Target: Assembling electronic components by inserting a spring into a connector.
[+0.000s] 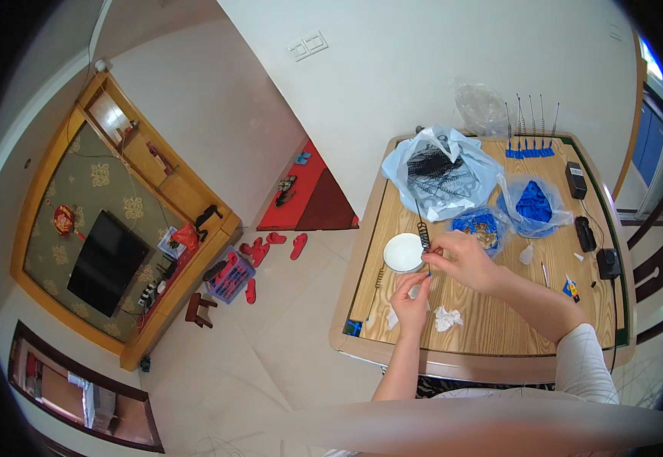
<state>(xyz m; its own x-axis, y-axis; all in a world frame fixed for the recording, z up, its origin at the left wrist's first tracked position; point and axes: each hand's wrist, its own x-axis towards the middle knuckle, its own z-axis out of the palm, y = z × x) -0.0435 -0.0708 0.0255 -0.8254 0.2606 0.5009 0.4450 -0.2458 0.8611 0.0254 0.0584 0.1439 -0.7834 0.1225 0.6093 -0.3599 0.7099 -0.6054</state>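
Over the near left part of the table, both my hands are on one thin black coiled wire antenna (423, 232), held roughly upright. My right hand (461, 260) pinches it just below the coil. Lower down, the fingers of my left hand (408, 303) are closed at its bottom end, where a speck of blue shows. Close behind my hands sits a round white bowl (403, 254); its contents are hard to make out. A clear bag of blue and brass-coloured small parts (485, 230) lies just beyond my right hand.
A pale blue bag (474, 183) holds many black coiled wires; another bag holds blue pieces (533, 201). Several antennas stand in a blue holder (529, 152) at the back. A black adapter (608, 263), glue tube (570, 289), crumpled tissue (447, 318) and loose spring (379, 278) lie about.
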